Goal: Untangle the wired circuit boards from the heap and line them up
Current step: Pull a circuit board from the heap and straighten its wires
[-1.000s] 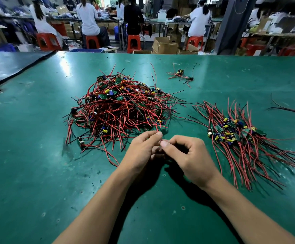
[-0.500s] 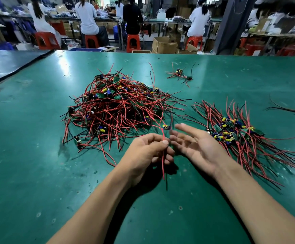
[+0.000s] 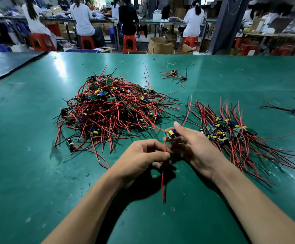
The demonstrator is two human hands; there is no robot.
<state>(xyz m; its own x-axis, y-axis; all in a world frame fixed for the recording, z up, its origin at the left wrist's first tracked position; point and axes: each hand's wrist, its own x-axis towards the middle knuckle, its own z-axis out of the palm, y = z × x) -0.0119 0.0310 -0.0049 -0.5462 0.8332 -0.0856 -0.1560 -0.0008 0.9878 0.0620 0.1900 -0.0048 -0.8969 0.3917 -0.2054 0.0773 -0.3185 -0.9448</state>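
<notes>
Board (image 3: 170, 134): held between heap (image 3: 111, 110) and sorted row (image 3: 231, 132); pinched by right hand (image 3: 196, 148).
Wires (image 3: 163, 173): pinched by left hand (image 3: 143, 155); judged limp, prone to snagging.
Handling: judged light, with fragile parts; board edges are best gripped, not wires.

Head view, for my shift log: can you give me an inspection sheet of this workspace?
Surface: green table, scuffed, with glare at far left.
Job's things: tangled heap at centre; sorted row at right; one board in hand.
Clutter: far stray behind the heap; right stray near the edge.
Hands: left hand pinches the red wire hanging from the board; right hand holds the board.
Cables: only the boards' red and black leads.
Surroundings: seated workers, red stools, boxes beyond the table.
</notes>
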